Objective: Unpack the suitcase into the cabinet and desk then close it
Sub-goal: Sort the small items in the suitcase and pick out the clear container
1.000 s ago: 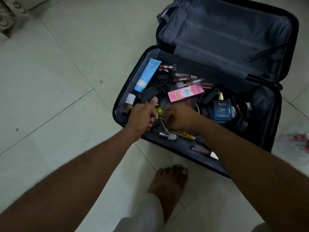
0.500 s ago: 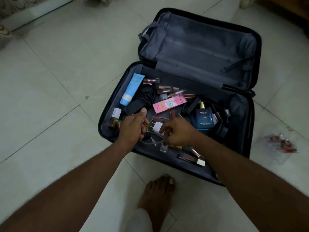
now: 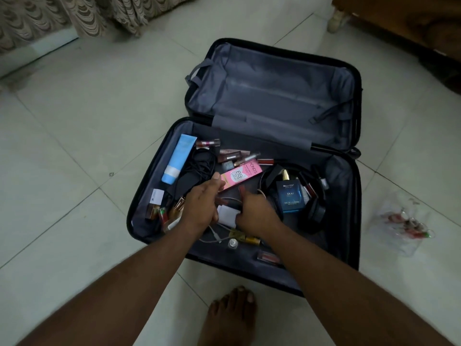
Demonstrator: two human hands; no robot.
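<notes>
At frame centre our right hand pinches the white charger; our left hand curls beside it, grip unclear. We should gather its trailing cable before lifting from the suitcase.

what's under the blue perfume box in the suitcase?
The blue perfume box lies on black headphones, whose band arcs round its top, in the suitcase. A gold cap shows just above it. What lies directly beneath it is covered.

suitcase open | both hands apparently on white charger
</notes>
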